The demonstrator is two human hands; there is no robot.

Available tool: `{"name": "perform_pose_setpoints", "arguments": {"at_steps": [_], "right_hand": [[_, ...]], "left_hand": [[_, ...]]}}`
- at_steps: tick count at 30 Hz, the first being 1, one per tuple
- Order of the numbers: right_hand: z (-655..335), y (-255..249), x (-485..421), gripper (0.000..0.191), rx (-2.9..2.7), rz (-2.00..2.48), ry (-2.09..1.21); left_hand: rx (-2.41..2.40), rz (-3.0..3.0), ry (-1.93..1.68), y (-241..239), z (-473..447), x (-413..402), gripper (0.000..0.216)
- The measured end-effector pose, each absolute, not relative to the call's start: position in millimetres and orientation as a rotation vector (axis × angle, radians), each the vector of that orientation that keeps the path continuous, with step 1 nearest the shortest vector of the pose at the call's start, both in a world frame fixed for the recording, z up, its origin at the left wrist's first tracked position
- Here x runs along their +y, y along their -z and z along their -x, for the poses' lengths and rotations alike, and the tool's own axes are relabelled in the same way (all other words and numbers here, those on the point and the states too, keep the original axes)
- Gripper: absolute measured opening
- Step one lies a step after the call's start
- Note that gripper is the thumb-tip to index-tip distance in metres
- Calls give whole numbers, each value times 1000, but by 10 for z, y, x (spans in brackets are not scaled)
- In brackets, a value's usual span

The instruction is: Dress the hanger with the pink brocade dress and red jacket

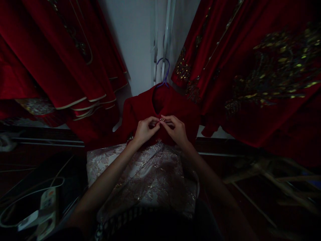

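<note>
Head view: your left hand and right hand meet at the collar of the jacket, fingertips pinching a small clasp. The jacket hangs from a hanger above brocade. Judged: clasp work is in hand and calls for fine, steady fingertips.

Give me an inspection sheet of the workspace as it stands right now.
Surface: pale brocade cloth under the forearms; its support is hidden.
Job's things: red garment on a purple hanger; small fastener at its collar.
Clutter: wooden frame, lower right, dim.
Hands: left hand and right hand both pinch the fastener.
Cables: white cable looped beside a power strip, lower left.
Surroundings: embroidered red garments hanging on both sides; pale wall behind.
</note>
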State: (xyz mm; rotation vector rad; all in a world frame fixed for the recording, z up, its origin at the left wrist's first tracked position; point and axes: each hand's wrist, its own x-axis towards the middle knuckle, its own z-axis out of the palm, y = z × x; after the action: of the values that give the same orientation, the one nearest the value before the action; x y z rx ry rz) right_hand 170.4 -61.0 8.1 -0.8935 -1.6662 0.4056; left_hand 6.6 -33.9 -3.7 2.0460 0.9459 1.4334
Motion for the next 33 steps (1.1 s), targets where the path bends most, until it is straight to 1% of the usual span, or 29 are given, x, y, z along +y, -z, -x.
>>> {"name": "perform_pose_setpoints", "arguments": {"at_steps": [12,17,22,24,26,28,29,30,33], "right_hand": [[-1779,-131,-556,22,-1672,871,-481],[-1776,-140,-501,25,-1695,913,-487],[-1646,-4,-473,27,-1580,1024,-422],[-1607,136,-525,34,-1513,973,-475],[-1618,331,-608,48,-1503,968,-514],[-1693,561,-693,66,-1574,1060,-443],[-1753,677,-729,72,-1615,1130,-360],[-1824,784,-757,70,-1663,1206,-271],[-2075,982,-817,43,-1772,1397,-161]], "left_hand": [[977,-2481,-1249,-232,-8,-355,12],[946,-2600,-1184,-268,-33,-348,10],[924,-2407,-1335,-141,-171,-413,7],[971,-2267,-1426,-76,-197,-432,5],[1017,-2144,-1490,-32,-187,-425,7],[1042,-2058,-1517,-17,-156,-392,8],[1044,-2029,-1515,-17,-139,-371,8],[1039,-2005,-1505,-18,-125,-352,9],[978,-1963,-1357,11,-104,-335,17]]}}
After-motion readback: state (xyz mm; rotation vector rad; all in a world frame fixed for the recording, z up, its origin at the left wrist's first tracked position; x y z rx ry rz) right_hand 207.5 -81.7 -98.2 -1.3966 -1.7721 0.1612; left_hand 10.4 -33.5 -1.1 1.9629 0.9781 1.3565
